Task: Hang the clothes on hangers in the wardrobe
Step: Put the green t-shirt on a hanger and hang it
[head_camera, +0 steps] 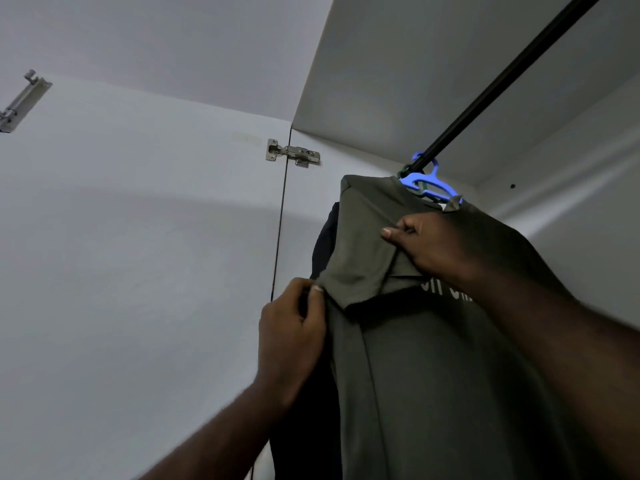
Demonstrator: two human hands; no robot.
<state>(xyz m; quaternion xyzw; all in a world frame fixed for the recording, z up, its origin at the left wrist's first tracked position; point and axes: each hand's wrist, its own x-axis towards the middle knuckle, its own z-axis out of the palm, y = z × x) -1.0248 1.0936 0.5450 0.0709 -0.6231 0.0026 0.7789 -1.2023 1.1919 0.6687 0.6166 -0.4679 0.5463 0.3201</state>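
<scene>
Below the blue hanger (pixel 411 179), the left grip (pixel 291 330) pinched the sleeve hem of the olive T-shirt (pixel 433 375); the right grip (pixel 429 244) pinched its shoulder.

white lettering (pixel 446 289) on olive t-shirt (pixel 433 375) partly covered by right hand (pixel 433 247), unreadable, blue hanger (pixel 429 185) mostly buried in it, dark garment (pixel 323 244) largely hidden behind, hanging rail (pixel 502 84) cut by top edge, door bolt (pixel 20 102) clipped at left edge

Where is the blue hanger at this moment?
In the head view, upper right: the blue hanger hooks over the black rail, carrying the olive T-shirt, above the right hand.
</scene>
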